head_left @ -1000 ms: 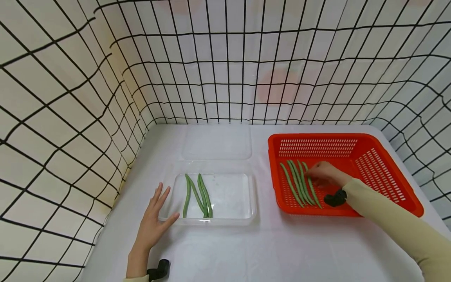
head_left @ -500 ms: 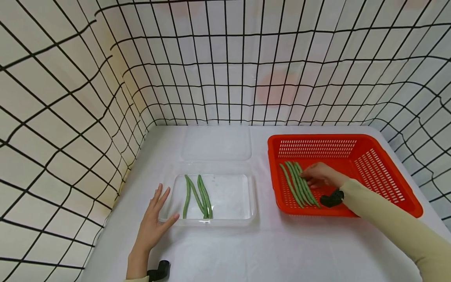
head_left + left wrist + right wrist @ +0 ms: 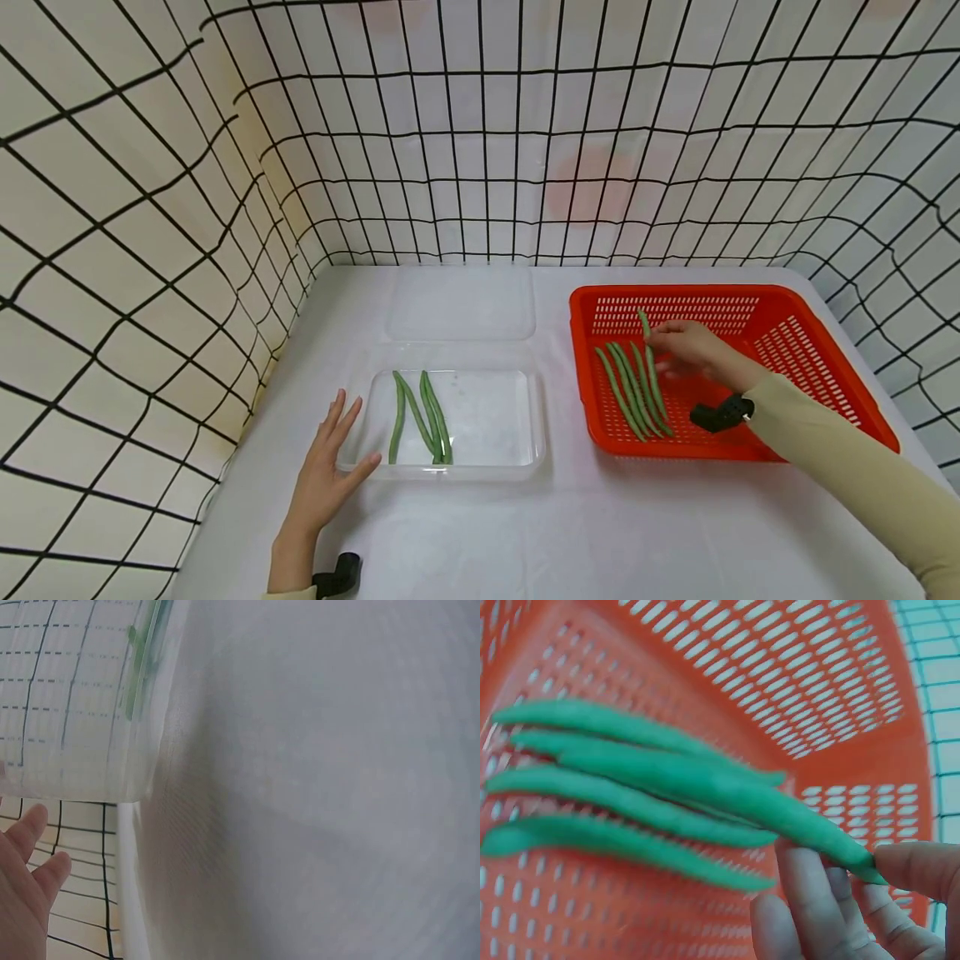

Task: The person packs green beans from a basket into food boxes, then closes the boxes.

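My right hand [image 3: 686, 346] pinches one green bean [image 3: 795, 817] near its end between thumb and fingers, over the red basket [image 3: 675, 289]. The bean's far end slants down across several other green beans [image 3: 622, 859] lying side by side on the basket floor. My left hand [image 3: 321, 483] has its fingers spread at the left front corner of a clear plastic container [image 3: 480, 472]. Several green beans [image 3: 397, 421] lie in the container's left half. In the left wrist view, fingertips [image 3: 52, 874] show beside the container wall [image 3: 75, 742].
A flat clear lid [image 3: 461, 304] lies behind the container on the white tablecloth [image 3: 555, 533]. Black wire grid [image 3: 487, 150] stands along the back and both sides. The basket's raised walls surround the right hand's area.
My right hand reached left to the rightmost bean, then drew back up and away, lifting that bean's top end. The left hand and container stayed still.
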Available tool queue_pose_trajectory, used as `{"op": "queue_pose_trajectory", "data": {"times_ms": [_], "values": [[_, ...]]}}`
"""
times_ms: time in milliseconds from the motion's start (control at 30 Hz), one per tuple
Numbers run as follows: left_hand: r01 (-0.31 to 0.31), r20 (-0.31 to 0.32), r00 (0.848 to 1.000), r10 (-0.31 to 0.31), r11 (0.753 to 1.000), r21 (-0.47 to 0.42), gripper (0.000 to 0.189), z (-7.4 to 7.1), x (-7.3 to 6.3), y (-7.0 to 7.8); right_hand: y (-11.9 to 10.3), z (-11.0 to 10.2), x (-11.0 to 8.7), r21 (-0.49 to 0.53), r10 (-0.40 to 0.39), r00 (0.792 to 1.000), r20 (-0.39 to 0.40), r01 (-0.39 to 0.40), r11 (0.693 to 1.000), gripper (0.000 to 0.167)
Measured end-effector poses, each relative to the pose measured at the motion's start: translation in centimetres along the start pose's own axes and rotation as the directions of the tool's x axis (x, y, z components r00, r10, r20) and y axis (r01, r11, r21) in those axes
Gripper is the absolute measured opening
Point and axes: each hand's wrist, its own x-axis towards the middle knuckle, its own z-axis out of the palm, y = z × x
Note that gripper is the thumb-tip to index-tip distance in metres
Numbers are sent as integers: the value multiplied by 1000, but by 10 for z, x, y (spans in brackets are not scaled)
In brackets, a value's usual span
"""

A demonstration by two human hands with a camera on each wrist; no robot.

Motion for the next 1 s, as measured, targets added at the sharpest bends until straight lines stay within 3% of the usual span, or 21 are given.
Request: {"op": "queue_pose_trajectory", "data": {"times_ms": [167,333,667,1000], "values": [[2,-1,1000,-2,1000,4,83,0,-1,0,-24,6,-5,46,-32,999,-10,32,998,55],[13,0,1000,-13,1000,5,84,0,-2,0,-53,28,-9,97,-56,998,2,56,994,53],[17,-1,1000,-17,1000,-10,83,1,1,0,-93,105,0,149,-68,988,139,47,988,38],[29,6,1000,-29,1000,-12,84,0,0,1,-111,175,11,161,-102,953,285,57,985,30]]}}
